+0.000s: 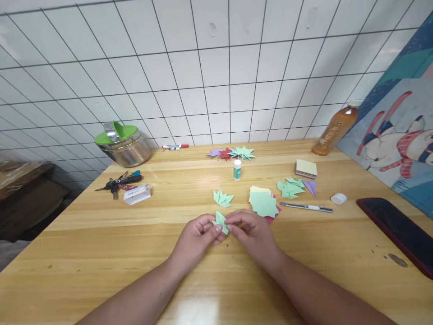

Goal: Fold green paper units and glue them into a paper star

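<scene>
Between my two hands is a small folded piece of light green paper (220,220) with pointed tips. My left hand (199,234) grips it from the left, thumb on its face and fingers behind. My right hand (252,230) pinches its right edge between thumb and forefinger. Just beyond my fingers lies another folded green paper piece (223,198) with several points. Right of it sits a pile of cut paper (264,204), green on top with yellow and dark pink edges below. A white and green glue stick (237,170) stands upright farther back.
Folded paper stars (244,153) lie near the tiled wall. To the right are green folded pieces (290,188), a utility knife (307,207), a white cap (338,198), square paper (306,168), a bottle (334,128) and a phone (399,230). Keys (120,183) and a lidded pot (125,146) are left.
</scene>
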The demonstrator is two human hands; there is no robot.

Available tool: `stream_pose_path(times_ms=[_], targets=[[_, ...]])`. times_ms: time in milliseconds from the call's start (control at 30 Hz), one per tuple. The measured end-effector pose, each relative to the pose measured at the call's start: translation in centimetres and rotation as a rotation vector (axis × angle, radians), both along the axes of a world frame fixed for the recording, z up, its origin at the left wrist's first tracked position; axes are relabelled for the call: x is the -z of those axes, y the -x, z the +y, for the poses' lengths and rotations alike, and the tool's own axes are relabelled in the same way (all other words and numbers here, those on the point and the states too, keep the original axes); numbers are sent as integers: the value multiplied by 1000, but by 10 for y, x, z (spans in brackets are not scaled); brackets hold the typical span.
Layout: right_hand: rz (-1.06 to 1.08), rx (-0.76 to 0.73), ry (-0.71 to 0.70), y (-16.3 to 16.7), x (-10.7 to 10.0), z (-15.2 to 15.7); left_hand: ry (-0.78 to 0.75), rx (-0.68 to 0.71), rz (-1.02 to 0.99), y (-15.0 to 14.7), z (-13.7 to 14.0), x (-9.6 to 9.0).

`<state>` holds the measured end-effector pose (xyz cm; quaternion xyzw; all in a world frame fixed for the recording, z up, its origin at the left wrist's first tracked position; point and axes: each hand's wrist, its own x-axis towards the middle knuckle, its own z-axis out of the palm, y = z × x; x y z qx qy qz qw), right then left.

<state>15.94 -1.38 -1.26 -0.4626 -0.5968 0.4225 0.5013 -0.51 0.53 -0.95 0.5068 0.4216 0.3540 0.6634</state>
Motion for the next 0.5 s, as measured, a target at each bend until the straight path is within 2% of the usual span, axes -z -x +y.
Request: stream_pose_path(times_ms=[133, 200, 400, 500], targets=[[180, -10, 262, 1, 0, 2, 30, -10, 8, 1, 0, 0], [243, -8, 333, 1, -1, 3, 39, -14, 21, 1, -1, -1], [392, -8, 429, 1, -5, 3, 9, -37, 24, -2, -1, -3], [416, -17, 425, 2, -7, 2, 7, -57, 4, -3, -2, -5]])
